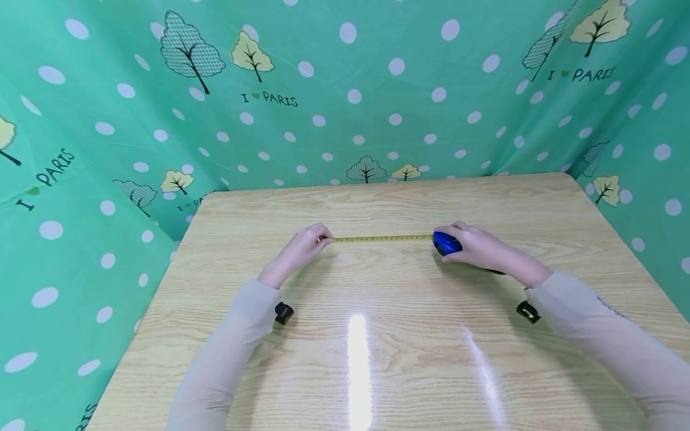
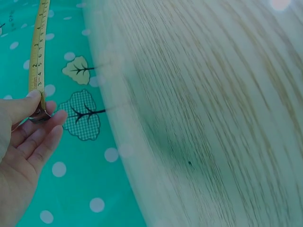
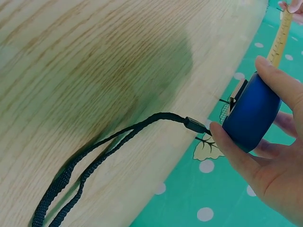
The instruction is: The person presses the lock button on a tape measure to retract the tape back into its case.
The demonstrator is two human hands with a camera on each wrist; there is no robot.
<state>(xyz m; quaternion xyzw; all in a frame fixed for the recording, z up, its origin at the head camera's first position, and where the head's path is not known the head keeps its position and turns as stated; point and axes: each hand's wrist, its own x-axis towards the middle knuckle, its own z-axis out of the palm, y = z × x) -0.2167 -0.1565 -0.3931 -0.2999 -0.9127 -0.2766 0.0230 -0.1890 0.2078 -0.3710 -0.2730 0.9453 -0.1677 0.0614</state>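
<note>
Left hand (image 1: pixel 308 242) first — thumb and fingers pinch the yellow blade (image 1: pixel 383 239) right by its metal end hook (image 2: pixel 40 116), the other fingers fanned loosely below. Over to the right hand (image 1: pixel 477 245), and it grasps the blue case (image 3: pixel 253 111), thumb to one side, fingers round the other. So the tape measure (image 1: pixel 447 243) spans the two hands: case in the right, hook end in the left, a stretch of blade between them, looking near straight from the head view.

Good form here, I'd say: hold both hands level, pull lightly and evenly so the blade neither sags nor twists, and mind its thin edges. A slip at the hook could let the blade whip back, so that left pinch matters most; whether the blade is locked, I can't tell.

Outward we go — a black cord (image 3: pixel 111 139) trails off the case, looping over the wooden table (image 1: pixel 388 203). Shadows (image 1: pixel 468 281) fall on the wood near both hands, which suggests they're raised above it. Past the far edge hangs the green dotted cloth (image 1: pixel 377 42).
</note>
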